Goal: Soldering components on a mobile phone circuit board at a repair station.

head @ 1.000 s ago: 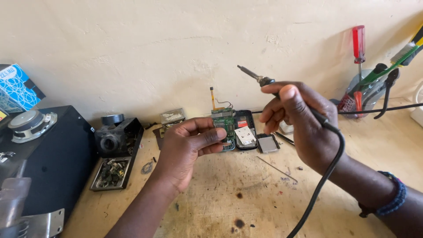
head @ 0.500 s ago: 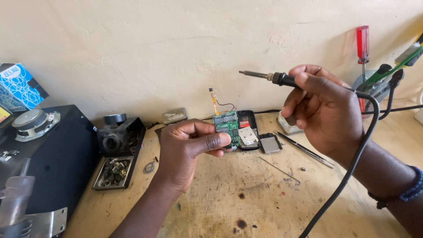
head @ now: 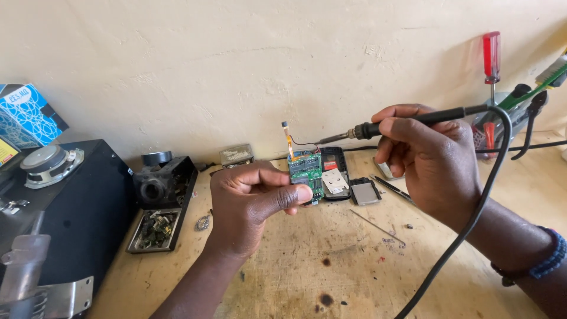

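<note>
My left hand (head: 254, 198) pinches a small green circuit board (head: 306, 170) upright above the wooden bench, an orange strip and thin wires sticking up from its top. My right hand (head: 428, 159) grips a black soldering iron (head: 407, 121) like a pen, its metal tip pointing left and sitting just above the board's upper right corner. The iron's black cord (head: 472, 218) loops down past my right wrist. Behind the board lie an open black phone shell (head: 335, 172) and a small grey screen piece (head: 365, 193).
A black box (head: 71, 218) with a loose speaker (head: 50, 162) stands at left, a blue carton (head: 26, 115) behind it. A dark part and tray of scraps (head: 155, 227) sit nearby. A red-handled screwdriver (head: 491, 56) and tools stand at back right. Tweezers (head: 393, 189) lie on the bench.
My right hand has lowered and levelled the soldering iron, bringing its tip leftward close to the board's top. My left hand keeps the board nearly still.
</note>
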